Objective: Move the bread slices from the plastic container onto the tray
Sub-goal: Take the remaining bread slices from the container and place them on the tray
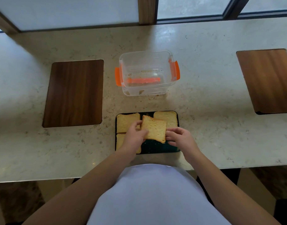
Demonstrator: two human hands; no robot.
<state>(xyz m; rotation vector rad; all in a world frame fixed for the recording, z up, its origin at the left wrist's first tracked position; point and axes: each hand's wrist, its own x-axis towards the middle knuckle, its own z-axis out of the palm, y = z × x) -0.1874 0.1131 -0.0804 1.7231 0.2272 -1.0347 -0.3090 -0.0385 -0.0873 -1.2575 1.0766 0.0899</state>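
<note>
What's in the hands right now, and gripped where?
One bread slice, held over the dark tray. Left hand pinches its left edge, right hand its lower right edge near the corner.

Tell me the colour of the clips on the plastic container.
Orange clips, best seen in the head view.

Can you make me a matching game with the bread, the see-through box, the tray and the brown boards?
Things:
1. held bread slice
2. plastic container
3. tray
4. wooden boards

Descriptions:
A. dark, with slices lying on it
B. between both hands, the left hand and right hand
C. set into the counter, left and right
D. clear, orange clips, only crumbs inside

Pairs: 1-B, 2-D, 3-A, 4-C
</note>
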